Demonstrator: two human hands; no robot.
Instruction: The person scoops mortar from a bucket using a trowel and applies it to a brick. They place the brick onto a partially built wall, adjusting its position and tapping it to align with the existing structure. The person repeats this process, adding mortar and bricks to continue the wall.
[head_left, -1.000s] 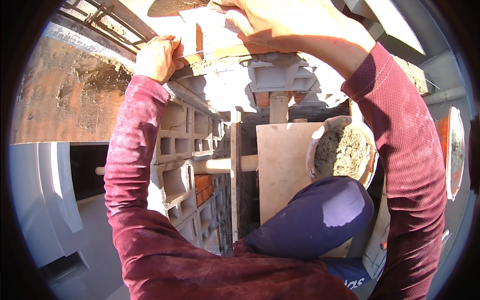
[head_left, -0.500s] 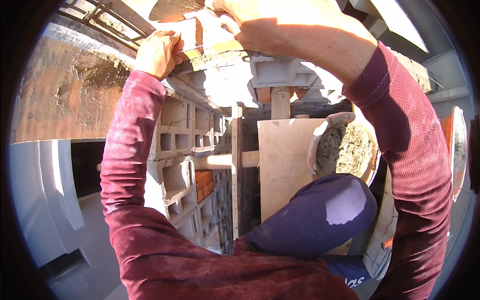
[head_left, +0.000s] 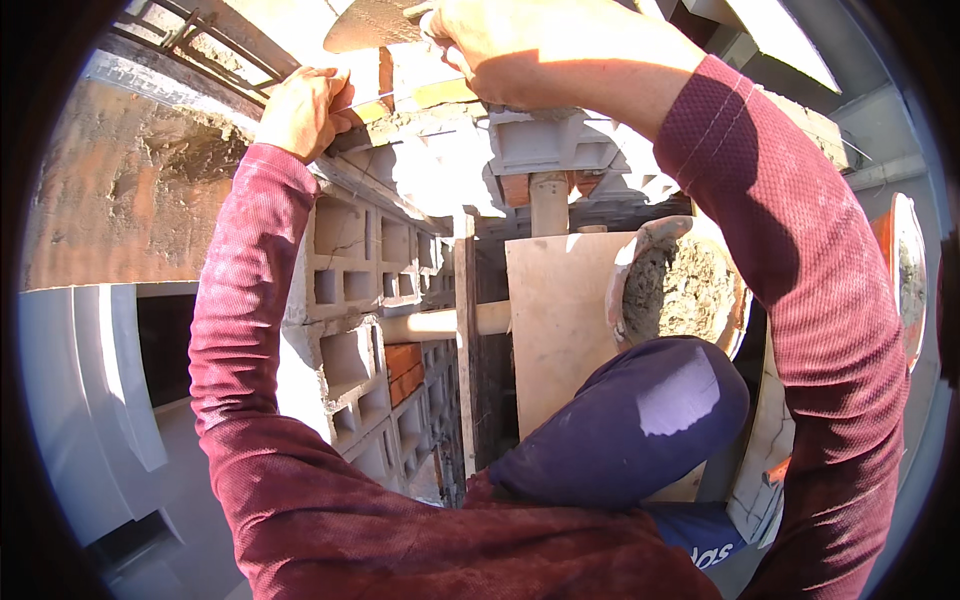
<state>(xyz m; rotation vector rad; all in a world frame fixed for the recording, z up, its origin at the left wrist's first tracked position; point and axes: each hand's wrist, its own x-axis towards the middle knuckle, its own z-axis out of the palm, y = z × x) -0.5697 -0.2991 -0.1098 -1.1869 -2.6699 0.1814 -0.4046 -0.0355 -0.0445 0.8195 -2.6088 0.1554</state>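
Fingers of my left hand are closed at the left end of a brick course with mortar along it; what they grip is hidden. A thin taut line runs from beside those fingers across the bricks. My right hand is closed on the handle of a trowel, whose mortar-smeared blade lies over the top of the course, at the upper edge of the view. Below the course are pale hollow blocks.
A bucket of mortar sits on a board by my bent knee. An upright wooden post stands beside a block wall. Rebar and a stained panel lie at upper left; an orange-rimmed container is at far right.
The trowel blade has moved right and a little down. My right forearm has shifted left and up. My left hand stays closed, slightly further left in the picture.
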